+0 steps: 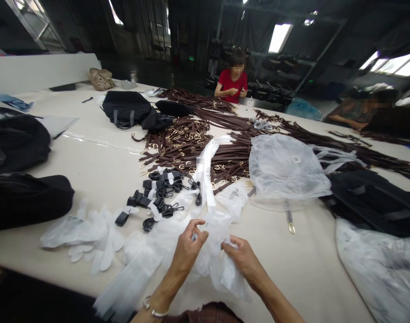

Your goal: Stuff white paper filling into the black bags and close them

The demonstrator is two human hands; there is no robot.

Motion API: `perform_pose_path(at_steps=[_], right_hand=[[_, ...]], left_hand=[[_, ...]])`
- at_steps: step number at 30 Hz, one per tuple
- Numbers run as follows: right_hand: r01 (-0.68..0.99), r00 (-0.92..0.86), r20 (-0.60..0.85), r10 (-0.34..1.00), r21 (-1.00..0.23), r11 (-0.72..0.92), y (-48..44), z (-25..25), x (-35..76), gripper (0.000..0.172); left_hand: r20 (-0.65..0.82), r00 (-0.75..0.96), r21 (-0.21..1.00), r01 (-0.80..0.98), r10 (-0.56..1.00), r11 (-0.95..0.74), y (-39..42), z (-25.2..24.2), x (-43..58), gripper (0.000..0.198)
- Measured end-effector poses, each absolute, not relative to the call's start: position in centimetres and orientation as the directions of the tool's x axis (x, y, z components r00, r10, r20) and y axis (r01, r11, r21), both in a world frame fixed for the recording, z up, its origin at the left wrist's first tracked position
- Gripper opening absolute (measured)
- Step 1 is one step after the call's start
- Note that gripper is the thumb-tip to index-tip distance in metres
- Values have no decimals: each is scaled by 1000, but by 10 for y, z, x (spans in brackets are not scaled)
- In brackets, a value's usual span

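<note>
A thin clear plastic bag (221,224) lies crumpled in front of me, partly spread on the table. My right hand (240,256) has its thumb and fingers closed on the right edge of this bag. My left hand (190,244) hovers at the bag's left side, fingers curled and the thumb and index fingertips apart; nothing is visible between them. A metal bangle (154,309) is round the left wrist. Just beyond lie black straps with clips (161,184), bundled with white ties. A long white strip (208,170) runs away from the bag.
Brown straps with gold buckles (181,139) are heaped mid-table. Black bags lie at left (26,202), back (127,107) and right (373,202). A plastic-wrapped pile (289,170) and white plastic pieces (97,235) lie nearby. A person in red (234,83) works opposite; another person (356,110) is at far right.
</note>
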State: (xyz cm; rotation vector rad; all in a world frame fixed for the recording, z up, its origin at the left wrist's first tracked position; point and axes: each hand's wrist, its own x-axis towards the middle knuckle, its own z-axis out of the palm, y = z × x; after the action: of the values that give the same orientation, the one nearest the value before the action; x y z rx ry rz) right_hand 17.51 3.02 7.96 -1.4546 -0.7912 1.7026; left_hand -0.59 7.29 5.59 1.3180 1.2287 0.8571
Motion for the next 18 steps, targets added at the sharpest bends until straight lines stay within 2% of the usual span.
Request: perform_pose_path(at_steps=[3, 5, 11, 14, 16, 18], right_hand=[[-89, -82, -499, 863, -858, -505, 34, 86, 174, 49], [-52, -51, -490, 870, -869, -492, 36, 85, 176, 47], [-13, 106, -511, 853, -858, -513, 34, 65, 191, 44], [-140, 146, -509, 848, -859, -492, 34, 63, 199, 45], [-298, 152, -533, 832, -828, -476, 35, 68, 206, 45], [-423, 220, -579, 785, -782, -458, 36, 72, 218, 53]], left_hand=[[-152, 357, 978, 191, 922, 87, 73, 63, -2, 30], [-160, 382, 976, 197, 910, 89, 73, 64, 1, 19], [-250, 234, 968, 73, 940, 239, 78, 44, -10, 37], [-310, 90, 948, -45, 946, 315, 86, 35, -29, 40], [-395, -99, 903, -223, 913, 367, 95, 32, -51, 40], [-480, -275, 844, -404, 833, 352, 106, 31, -82, 39]])
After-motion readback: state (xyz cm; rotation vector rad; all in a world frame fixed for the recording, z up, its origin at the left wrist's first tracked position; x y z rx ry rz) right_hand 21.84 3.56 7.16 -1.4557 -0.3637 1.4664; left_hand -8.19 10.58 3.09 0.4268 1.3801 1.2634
